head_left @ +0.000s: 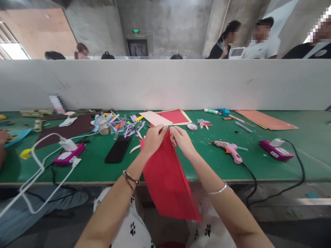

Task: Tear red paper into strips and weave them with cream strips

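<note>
A large sheet of red paper (165, 179) hangs from both hands over the table's front edge and down above my lap. Its right side shows a long fold or crease. My left hand (156, 137) pinches the sheet's top edge, and my right hand (181, 139) grips it just beside, the fingertips of both nearly touching. Behind them on the table lie a pink sheet (156, 119) and a red sheet (178, 116) with a pale border beneath. Red and cream paper scraps (134, 148) show near my left wrist.
The green table (196, 165) holds a black phone (118, 149), a pink glue gun (229, 148), purple power strips (69, 155), a glue stick (210, 111), a scrap pile (111, 124) and orange sheets (266, 119). Cords hang off its front edge. A white partition (165, 84) stands behind; another person's hand (3, 141) is far left.
</note>
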Available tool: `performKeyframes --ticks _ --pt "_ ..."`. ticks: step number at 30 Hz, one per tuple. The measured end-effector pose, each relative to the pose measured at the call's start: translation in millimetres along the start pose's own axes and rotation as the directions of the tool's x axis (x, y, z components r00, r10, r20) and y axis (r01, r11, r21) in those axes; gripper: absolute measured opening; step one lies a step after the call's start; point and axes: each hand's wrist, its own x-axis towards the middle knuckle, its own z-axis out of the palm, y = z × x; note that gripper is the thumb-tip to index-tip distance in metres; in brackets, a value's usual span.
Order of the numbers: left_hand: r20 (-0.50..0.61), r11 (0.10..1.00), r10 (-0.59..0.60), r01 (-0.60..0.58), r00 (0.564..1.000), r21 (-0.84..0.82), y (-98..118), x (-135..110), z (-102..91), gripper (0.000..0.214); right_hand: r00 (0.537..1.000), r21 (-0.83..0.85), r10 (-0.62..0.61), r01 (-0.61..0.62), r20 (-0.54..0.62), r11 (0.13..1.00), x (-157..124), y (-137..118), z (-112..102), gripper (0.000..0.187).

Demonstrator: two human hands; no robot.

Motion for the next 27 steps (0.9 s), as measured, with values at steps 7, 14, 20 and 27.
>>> performKeyframes --ticks 7,14,20,27 --pt "0.016 0.995 0.016 -0.018 1.0 0.094 -1 0 -2.6 0.03 0.997 -0.269 -0.019 0.04 0.079 0.962 1 7 -2 0.036" --pt "0.116 0.999 0.025 -0.028 0.993 0.016 -13 2 -12.3 0.032 0.999 -0.199 0.036 -0.028 0.033 0.98 4 10 -1 0.034" --pt "0.046 0.999 0.042 -0.042 0.998 -0.004 -16 1 -15.6 0.031 0.989 -0.05 0.142 -0.141 0.028 0.989 4 16 2 0.034" --pt "0.04 0.999 0.022 -0.024 0.999 0.049 -17 1 -16.2 0.03 0.95 0.117 0.292 -0.305 0.114 0.945 -3 13 -2 0.041"
